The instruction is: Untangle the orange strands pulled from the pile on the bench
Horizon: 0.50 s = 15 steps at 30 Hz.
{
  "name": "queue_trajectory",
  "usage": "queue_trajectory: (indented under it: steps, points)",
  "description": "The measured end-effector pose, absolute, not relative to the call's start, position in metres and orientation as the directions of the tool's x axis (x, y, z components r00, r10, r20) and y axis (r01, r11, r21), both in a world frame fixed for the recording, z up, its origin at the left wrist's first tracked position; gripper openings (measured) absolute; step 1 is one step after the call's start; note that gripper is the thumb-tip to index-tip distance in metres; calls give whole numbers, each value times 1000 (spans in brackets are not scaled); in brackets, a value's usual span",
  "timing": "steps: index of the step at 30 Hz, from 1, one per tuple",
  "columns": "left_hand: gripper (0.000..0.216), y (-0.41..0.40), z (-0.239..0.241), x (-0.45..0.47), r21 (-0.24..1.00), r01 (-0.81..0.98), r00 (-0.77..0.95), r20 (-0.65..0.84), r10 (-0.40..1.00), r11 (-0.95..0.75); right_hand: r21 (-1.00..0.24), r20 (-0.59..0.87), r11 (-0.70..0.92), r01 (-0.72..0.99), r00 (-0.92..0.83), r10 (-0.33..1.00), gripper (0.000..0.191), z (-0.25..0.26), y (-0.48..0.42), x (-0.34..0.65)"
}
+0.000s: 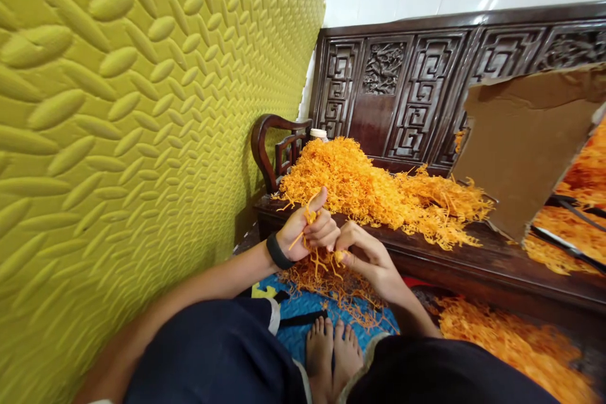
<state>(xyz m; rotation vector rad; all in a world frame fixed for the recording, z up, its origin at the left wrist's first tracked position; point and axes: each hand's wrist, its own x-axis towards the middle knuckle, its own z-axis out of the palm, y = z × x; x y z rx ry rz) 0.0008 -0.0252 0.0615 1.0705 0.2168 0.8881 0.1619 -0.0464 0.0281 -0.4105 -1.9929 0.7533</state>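
Observation:
My left hand (310, 227), with a dark band on its wrist, is closed round an orange plastic piece with thin stringy branches (311, 216); the thumb points up. Close beside it, my right hand (367, 254) pinches an orange branched piece (339, 256) between thumb and fingertips. More strands dangle below the two hands. Whether both hands hold one joined piece or separate ones, I cannot tell. Behind the hands, a large heap of similar orange pieces (350, 177) lies on the dark wooden bench (402, 241).
A cardboard sheet (530, 139) leans at the right, with more orange pieces (553, 246) beyond it. A white-lidded container (318, 134) stands behind the heap. Loose orange strands (350, 297) lie over a blue mat (296, 322) near my feet. A yellow textured wall (142, 139) rises at the left.

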Motion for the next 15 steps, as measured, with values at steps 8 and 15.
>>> queue_trajectory:
  steps: [8,15]
  points:
    - [70,-25,64,0,875,-406,778,180,602,263,-645,629,751,-139,-654,420,25,22,-36,173]
    - [69,-27,53,5,918,-316,769,100,632,239,-230,527,882,411,-710,468,23,40,-61,204]
